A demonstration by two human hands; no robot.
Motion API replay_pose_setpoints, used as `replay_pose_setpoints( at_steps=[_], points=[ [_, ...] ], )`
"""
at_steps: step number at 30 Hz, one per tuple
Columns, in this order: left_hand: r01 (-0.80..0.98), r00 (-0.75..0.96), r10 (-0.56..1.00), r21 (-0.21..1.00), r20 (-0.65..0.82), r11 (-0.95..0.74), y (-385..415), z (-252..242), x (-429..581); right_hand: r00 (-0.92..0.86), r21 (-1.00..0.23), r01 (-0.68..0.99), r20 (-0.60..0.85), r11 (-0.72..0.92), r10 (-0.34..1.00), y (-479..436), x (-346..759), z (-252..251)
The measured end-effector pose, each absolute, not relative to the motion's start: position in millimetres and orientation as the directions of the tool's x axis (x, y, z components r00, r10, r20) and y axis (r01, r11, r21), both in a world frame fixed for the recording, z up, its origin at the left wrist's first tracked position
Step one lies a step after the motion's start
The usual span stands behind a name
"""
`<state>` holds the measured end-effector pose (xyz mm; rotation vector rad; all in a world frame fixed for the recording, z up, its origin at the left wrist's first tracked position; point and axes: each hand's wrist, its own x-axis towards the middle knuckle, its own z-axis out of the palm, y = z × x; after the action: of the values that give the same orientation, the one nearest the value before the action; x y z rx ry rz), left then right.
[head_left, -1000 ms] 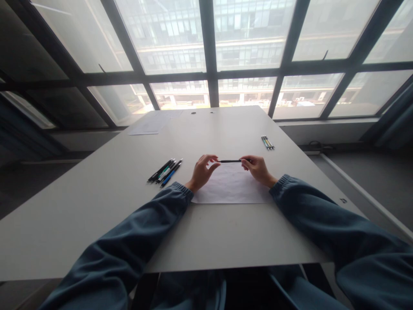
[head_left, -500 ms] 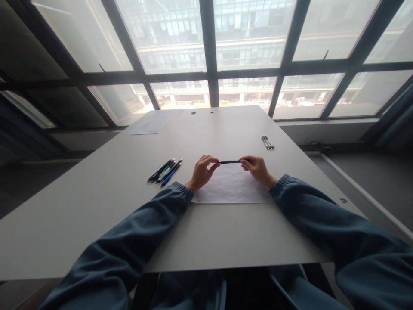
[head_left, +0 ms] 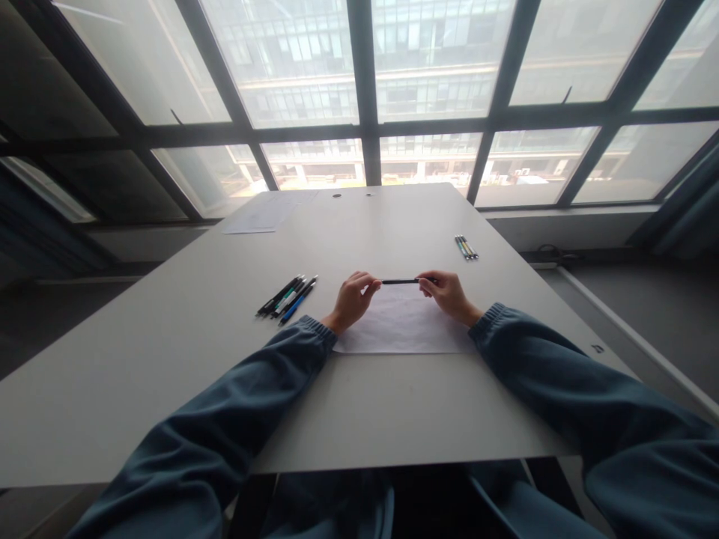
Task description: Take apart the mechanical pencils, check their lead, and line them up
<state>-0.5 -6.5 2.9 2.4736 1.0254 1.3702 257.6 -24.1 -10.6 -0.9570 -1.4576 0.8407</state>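
Note:
A slim black pen (head_left: 400, 281) is held level between my two hands, above the far part of a white sheet of paper (head_left: 407, 326). The fingers of my left hand (head_left: 353, 299) pinch its left end with thumb and fingertips. At the other end, my right hand (head_left: 448, 296) has its thumb and curled fingers closed on the pen. Left of my left hand lies a loose bundle of several pens (head_left: 287, 298), mostly black, with green, white and blue ones among them. Both wrists rest low, close to the paper's sides.
On the right of the white table (head_left: 382, 412) is a small row of slim sticks (head_left: 466, 247) with coloured barrels. More paper (head_left: 261, 213) lies at the far left. A round dark table fitting (head_left: 337, 196) sits near the far edge, before large windows.
The thumb and fingers of my left hand have drawn closer together at the pen's left end. The pen and my right hand stay almost where they were.

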Motion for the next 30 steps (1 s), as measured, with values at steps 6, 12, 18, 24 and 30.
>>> replay_pose_setpoints(
  at_steps=[6,12,18,24,30],
  points=[
    [0.453,0.371,0.605,0.432,0.704,-0.78,-6.1,2.1,-0.9,-0.037,-0.9,0.096,0.423,0.425,0.905,-22.5,257.6,-12.3],
    [0.436,0.342,0.636,0.483,0.692,-0.759,-5.8,2.1,-2.4,-0.014,-0.896,0.093,0.435,0.435,0.9,-23.8,257.2,-10.7],
    [0.454,0.302,0.617,0.459,0.727,-0.764,-8.5,5.1,0.7,0.004,-0.894,0.11,0.438,0.435,0.899,-24.5,257.2,-9.2],
    [0.461,0.33,0.561,0.389,0.759,-0.798,-9.1,6.7,0.5,-0.004,-0.895,0.114,0.434,0.432,0.901,-23.7,257.8,-10.7],
    [0.452,0.318,0.57,0.408,0.757,-0.793,-7.6,4.6,-0.2,-0.004,-0.902,0.109,0.421,0.419,0.907,-24.2,257.2,-9.7]
  ],
)
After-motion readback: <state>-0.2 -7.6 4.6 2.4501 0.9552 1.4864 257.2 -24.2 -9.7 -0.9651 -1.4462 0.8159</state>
